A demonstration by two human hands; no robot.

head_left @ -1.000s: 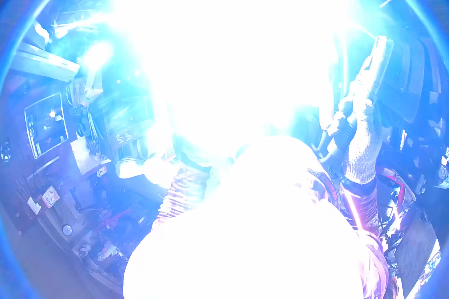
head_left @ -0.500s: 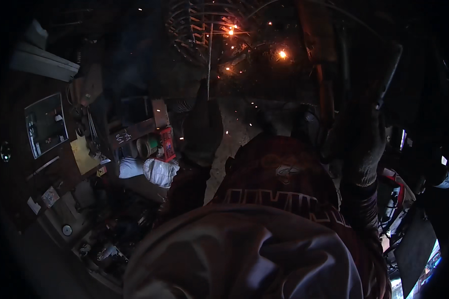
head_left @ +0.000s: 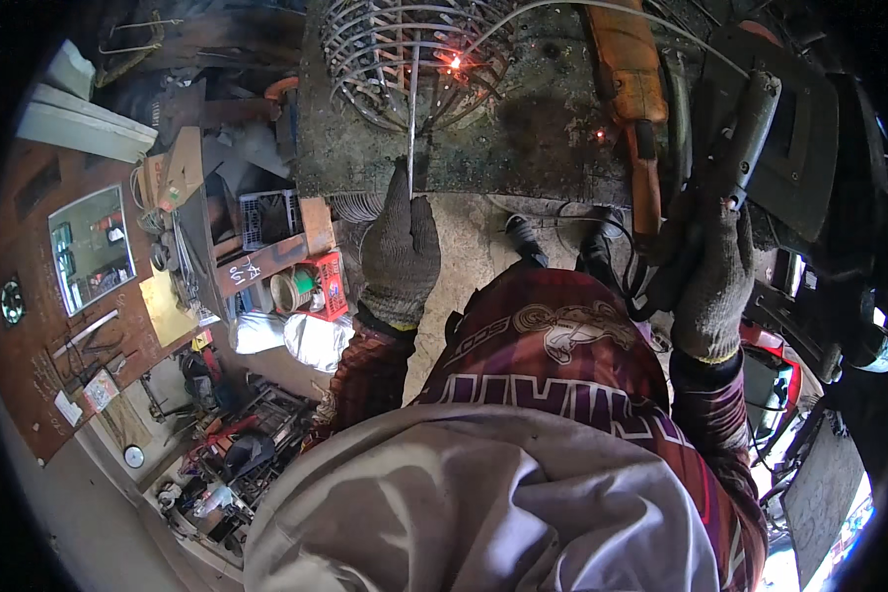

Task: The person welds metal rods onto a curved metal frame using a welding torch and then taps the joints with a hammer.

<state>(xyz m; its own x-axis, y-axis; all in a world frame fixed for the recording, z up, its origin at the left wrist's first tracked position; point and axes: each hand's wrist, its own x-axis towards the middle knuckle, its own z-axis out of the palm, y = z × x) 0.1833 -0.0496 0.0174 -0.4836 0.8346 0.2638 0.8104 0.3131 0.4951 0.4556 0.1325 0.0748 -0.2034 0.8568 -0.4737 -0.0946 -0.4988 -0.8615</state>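
Observation:
My left hand (head_left: 401, 252), in a knitted grey glove, is closed on a thin metal rod (head_left: 413, 109). The rod reaches away from me into a rounded cage of bent metal bars (head_left: 370, 64) on the workbench. My right hand (head_left: 712, 286), also gloved, grips a welding electrode holder (head_left: 757, 138) with a grey metal body. From its head a long thin electrode (head_left: 572, 3) arcs left toward the cage. A red-hot spot (head_left: 455, 62) glows among the bars near the electrode's end. Glove cloth hides my separate fingers.
The stained metal workbench (head_left: 553, 163) carries an orange power tool (head_left: 627, 69) between the cage and my right hand. A dark panel with a rectangular window (head_left: 794, 128) stands beside the holder. At left are a red crate (head_left: 333, 284) and a brown board (head_left: 89, 335). A cable crosses the floor.
The view was dark with several bright sparks flying; now it is light, with the glowing spot at the cage and one small ember on the bench. Both hands keep nearly the same place.

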